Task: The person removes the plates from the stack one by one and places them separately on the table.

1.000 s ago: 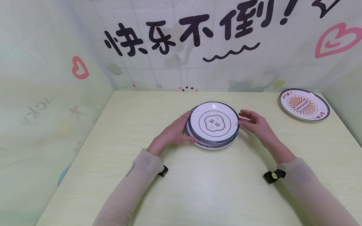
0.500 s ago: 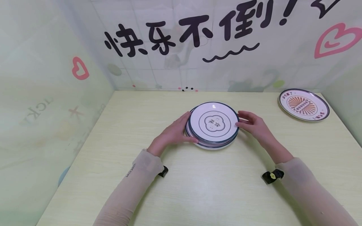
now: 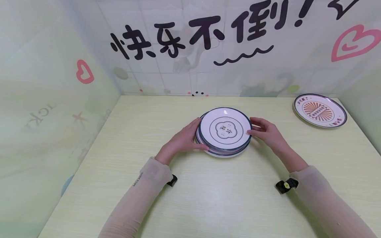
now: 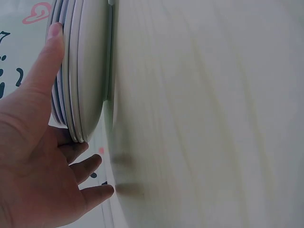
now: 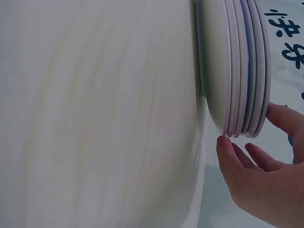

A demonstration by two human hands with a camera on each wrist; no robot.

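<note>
A stack of several white plates [image 3: 218, 142] with dark blue-green rims sits on the table. The top plate bears a flower-shaped emblem. My left hand [image 3: 184, 137] rests around the stack's left side, its thumb across the near rims. In the left wrist view, the left thumb [image 4: 53, 42] lies against the plate edges while the other fingers spread behind them, mostly straight. My right hand [image 3: 268, 132] holds the stack's right edge. In the right wrist view, its thumb [image 5: 280, 116] touches the top plate's rim, and a fingertip [image 5: 225, 142] meets the lower rims.
A separate plate [image 3: 319, 110] with an orange sunburst print lies at the table's far right corner, next to the wall. The pale wood table [image 3: 226, 198] is bordered by printed walls [image 3: 178, 79] at the back and both sides.
My right hand has shifted slightly left, and its thumb now lies over the top plate's rim. The left hand, the stack and the sunburst plate look unmoved.
</note>
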